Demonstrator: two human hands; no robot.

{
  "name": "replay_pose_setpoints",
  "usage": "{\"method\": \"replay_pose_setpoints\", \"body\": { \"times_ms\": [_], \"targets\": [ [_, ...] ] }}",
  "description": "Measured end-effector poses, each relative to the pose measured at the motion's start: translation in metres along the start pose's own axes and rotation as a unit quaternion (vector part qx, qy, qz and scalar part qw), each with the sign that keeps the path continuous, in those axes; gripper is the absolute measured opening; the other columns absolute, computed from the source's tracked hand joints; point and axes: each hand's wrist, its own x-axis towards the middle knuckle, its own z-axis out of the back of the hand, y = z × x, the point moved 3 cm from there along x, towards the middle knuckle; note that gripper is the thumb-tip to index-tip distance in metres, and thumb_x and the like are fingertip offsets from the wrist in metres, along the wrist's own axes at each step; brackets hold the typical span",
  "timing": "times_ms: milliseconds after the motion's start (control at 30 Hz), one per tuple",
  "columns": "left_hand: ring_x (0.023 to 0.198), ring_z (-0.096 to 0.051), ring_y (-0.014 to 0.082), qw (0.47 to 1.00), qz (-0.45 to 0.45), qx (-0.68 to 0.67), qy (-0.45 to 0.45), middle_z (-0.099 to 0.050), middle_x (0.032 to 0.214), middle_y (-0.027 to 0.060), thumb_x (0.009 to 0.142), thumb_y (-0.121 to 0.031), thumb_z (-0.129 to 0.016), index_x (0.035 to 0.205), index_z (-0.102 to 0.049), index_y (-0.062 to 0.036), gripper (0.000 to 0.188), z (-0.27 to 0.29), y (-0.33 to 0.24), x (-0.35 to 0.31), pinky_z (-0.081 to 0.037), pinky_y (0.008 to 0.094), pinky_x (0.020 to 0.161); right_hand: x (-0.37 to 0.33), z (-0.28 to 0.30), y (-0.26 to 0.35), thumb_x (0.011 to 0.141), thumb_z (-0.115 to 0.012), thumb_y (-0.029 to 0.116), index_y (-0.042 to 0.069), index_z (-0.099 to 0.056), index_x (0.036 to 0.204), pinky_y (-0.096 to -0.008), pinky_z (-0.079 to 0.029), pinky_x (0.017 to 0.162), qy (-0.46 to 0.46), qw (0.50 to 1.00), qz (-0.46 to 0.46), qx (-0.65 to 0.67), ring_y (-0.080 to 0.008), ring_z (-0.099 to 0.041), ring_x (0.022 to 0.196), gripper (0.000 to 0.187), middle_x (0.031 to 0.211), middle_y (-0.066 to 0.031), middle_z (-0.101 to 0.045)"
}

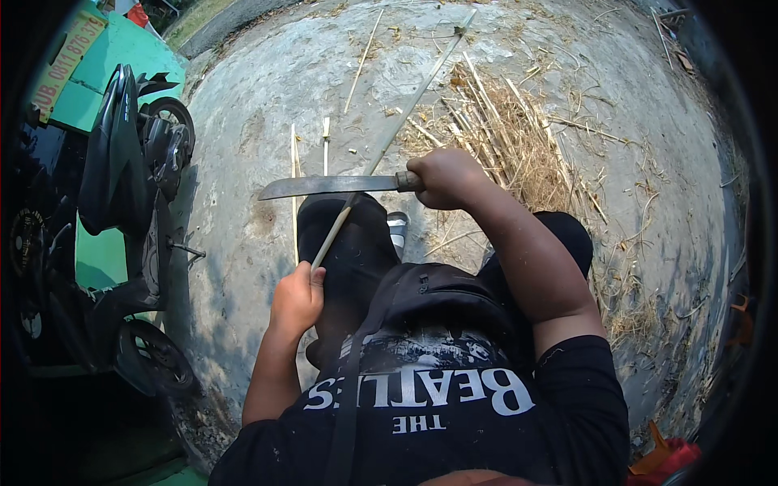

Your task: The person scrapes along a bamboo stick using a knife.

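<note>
My right hand (pixel 447 178) is closed round the short wooden handle of a machete (pixel 332 186). Its long, slightly curved blade points left, above my left knee. A long, thin bamboo pole (pixel 403 116) slants from the lower left up to the far ground. My left hand (pixel 297 298) grips the pole's near end, with the thumb along it. The blade lies across the pole just beyond my knee; whether its edge touches or cuts into the pole, I cannot tell. Below the blade, the pole looks paler and yellower than its grey-green far part.
A heap of split sticks and dry shavings (pixel 519 146) lies ahead to the right. Thin pale sticks (pixel 294 194) rest on the concrete ground (pixel 235 243). A dark motorbike (pixel 121 162) stands at the left by a green wall. My sandalled foot (pixel 397 228) shows between my knees.
</note>
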Motion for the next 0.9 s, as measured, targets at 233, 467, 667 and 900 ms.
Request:
{"method": "replay_pose_setpoints", "body": {
  "times_ms": [233, 467, 667, 900],
  "targets": [
    [0.075, -0.060, 0.0549, 1.000, -0.025, -0.004, -0.011, -0.062, 0.073, 0.0293, 0.108, -0.037, -0.051, 0.086, -0.052, -0.0012, 0.042, -0.003, -0.007, 0.003, -0.045, 0.0596, 0.064, 0.009, -0.004, -0.050, 0.080, -0.066, 0.021, 0.012, -0.073, 0.100, -0.0480, -0.057, 0.086, -0.048, 0.985, -0.094, 0.134, -0.0366, -0.072, 0.095, 0.024, 0.096, -0.0169, -0.074],
    [0.074, -0.061, 0.0538, 1.000, -0.022, -0.021, -0.007, -0.061, 0.072, 0.0285, 0.108, -0.034, -0.053, 0.085, -0.052, -0.0013, 0.039, 0.000, 0.000, 0.000, -0.045, 0.0582, 0.063, 0.005, -0.004, -0.004, 0.078, -0.070, 0.021, 0.014, -0.069, 0.090, -0.0513, -0.056, 0.078, -0.070, 0.996, 0.036, 0.029, -0.0377, -0.071, 0.084, 0.014, 0.083, -0.0145, -0.071],
    [0.072, -0.060, 0.0545, 0.998, -0.049, -0.033, -0.031, -0.060, 0.070, 0.0288, 0.108, -0.032, -0.054, 0.084, -0.052, -0.0018, 0.039, -0.001, -0.008, 0.005, -0.044, 0.0589, 0.060, 0.013, -0.002, -0.066, 0.081, -0.067, 0.023, 0.012, -0.073, 0.106, -0.0470, -0.057, 0.088, -0.032, 0.976, -0.129, 0.175, -0.0366, -0.071, 0.098, 0.028, 0.100, -0.0187, -0.074],
    [0.072, -0.059, 0.0551, 0.999, -0.029, -0.014, -0.020, -0.060, 0.070, 0.0291, 0.107, -0.031, -0.056, 0.085, -0.052, -0.0020, 0.037, -0.003, 0.003, 0.003, -0.044, 0.0596, 0.060, 0.005, -0.008, -0.030, 0.083, -0.067, 0.022, 0.012, -0.071, 0.103, -0.0485, -0.057, 0.088, -0.068, 0.992, -0.042, 0.093, -0.0368, -0.072, 0.097, 0.023, 0.095, -0.0172, -0.074]
  ]
}}
